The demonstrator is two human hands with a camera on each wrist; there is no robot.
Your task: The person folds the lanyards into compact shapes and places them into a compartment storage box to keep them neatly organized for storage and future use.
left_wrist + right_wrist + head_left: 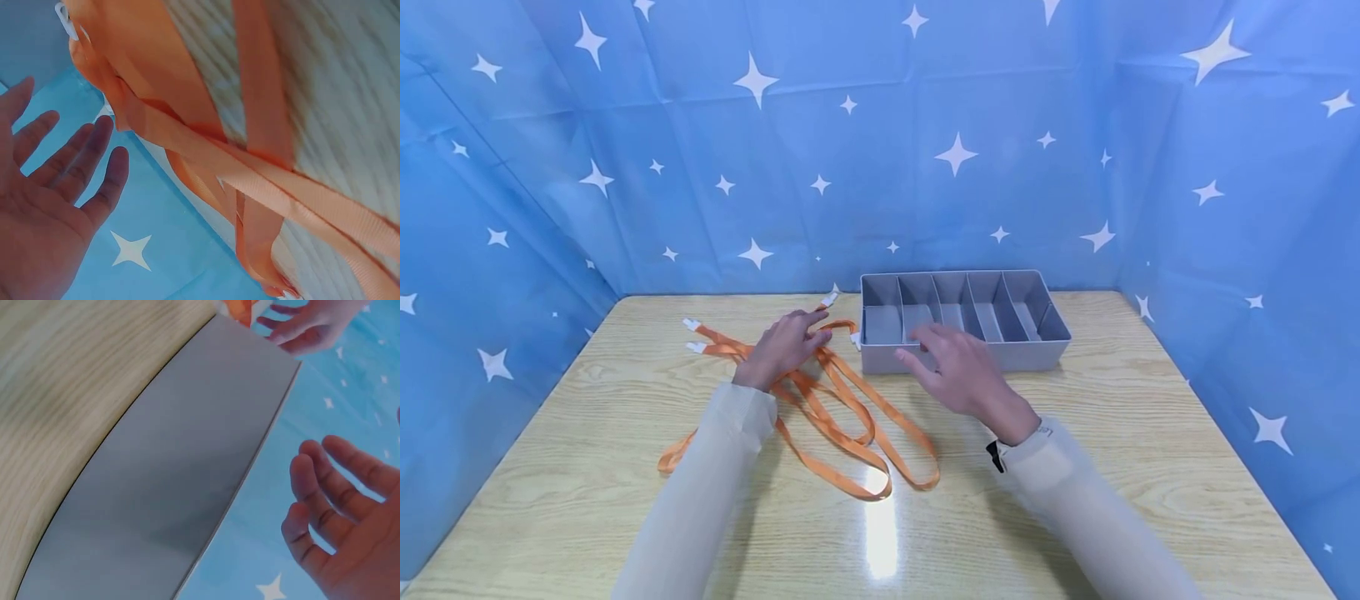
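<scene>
Several orange lanyards [837, 431] with white clips lie in a loose, overlapping heap on the table. Above their far end is my left hand [784, 346], fingers extended; in the left wrist view that hand [62, 181] shows spread fingers beside the orange straps [187, 144], with nothing in its palm. My right hand [961, 375] hovers at the front wall of a grey divided box [1030, 357], overlapping it in the head view. Its fingers are loosely bent and hold nothing, as the right hand [350, 519] in the right wrist view also shows.
The box stands at the back of the wooden table [1120, 467], right of the lanyards, its narrow compartments facing up. A blue curtain [850, 183] with white stars hangs behind and along both sides. White clips [694, 335] lie at the heap's left end.
</scene>
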